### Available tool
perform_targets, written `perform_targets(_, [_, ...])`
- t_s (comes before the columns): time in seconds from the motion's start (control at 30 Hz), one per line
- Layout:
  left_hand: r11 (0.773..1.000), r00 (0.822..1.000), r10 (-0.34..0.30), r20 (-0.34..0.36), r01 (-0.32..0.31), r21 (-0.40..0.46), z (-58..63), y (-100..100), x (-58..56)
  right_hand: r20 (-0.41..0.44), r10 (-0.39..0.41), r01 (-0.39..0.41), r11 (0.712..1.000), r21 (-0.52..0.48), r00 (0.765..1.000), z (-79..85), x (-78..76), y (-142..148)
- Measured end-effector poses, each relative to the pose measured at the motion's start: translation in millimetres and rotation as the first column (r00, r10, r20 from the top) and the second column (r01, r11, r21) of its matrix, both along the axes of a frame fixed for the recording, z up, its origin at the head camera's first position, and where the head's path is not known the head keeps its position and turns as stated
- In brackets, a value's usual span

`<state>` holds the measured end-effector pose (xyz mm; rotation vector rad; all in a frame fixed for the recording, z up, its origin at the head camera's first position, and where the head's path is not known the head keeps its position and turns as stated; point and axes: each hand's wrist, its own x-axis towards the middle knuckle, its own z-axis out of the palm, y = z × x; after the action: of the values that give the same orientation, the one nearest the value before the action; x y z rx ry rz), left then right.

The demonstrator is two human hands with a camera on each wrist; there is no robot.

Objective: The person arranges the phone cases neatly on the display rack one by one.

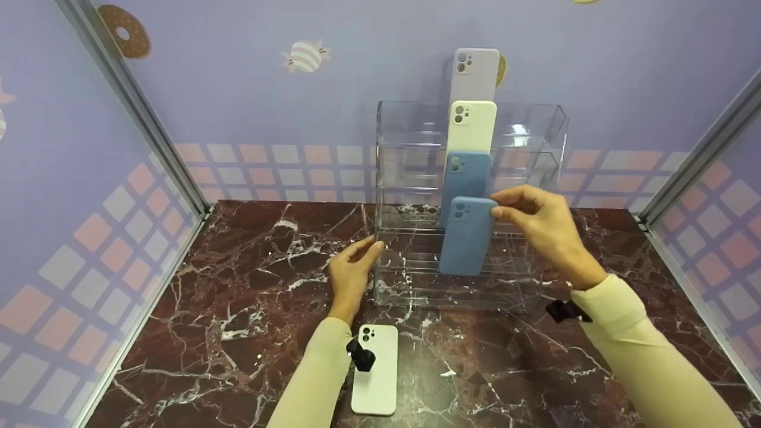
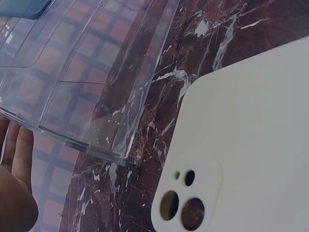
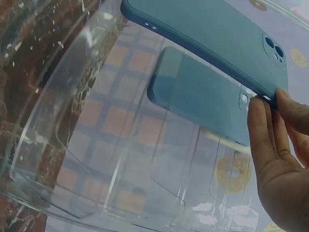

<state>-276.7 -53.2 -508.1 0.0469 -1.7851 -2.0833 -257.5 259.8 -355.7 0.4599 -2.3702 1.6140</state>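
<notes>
My right hand point(image 1: 544, 229) pinches the upper right edge of a blue phone case point(image 1: 467, 238) between thumb and fingers. The case leans at the front of a clear tiered stand point(image 1: 410, 285); in the right wrist view the same phone case point(image 3: 207, 36) is gripped near its camera-hole end. Behind it on the stand, one above another, are another blue case point(image 1: 468, 172), a cream case point(image 1: 472, 128) and a pale lilac case point(image 1: 475, 77). At the stand's left side, my left hand point(image 1: 351, 270) touches the clear panel with fairly straight fingers point(image 2: 22, 154).
A white phone case point(image 1: 380, 386) lies flat on the dark red marbled table point(image 1: 238, 356), beside my left forearm. Patterned walls point(image 1: 267, 89) enclose the back and sides, with metal posts point(image 1: 142, 113) at the corners.
</notes>
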Motion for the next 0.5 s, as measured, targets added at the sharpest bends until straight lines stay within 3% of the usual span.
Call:
perform_targets(0.2, [1.000, 1.000, 0.010, -0.002, -0.010, 0.008, 0.8, 1.2, -1.1, 0.008, -0.012, 0.012, 0.999, -0.046, 1.000, 7.0, -11.1, 1.4])
perform_targets(0.5, [1.000, 1.000, 0.013, 0.009, -0.013, -0.006, 1.4, 1.0, -1.2, -0.017, -0.035, 0.034, 0.999, -0.026, 0.999, 4.9, -25.4, 4.3])
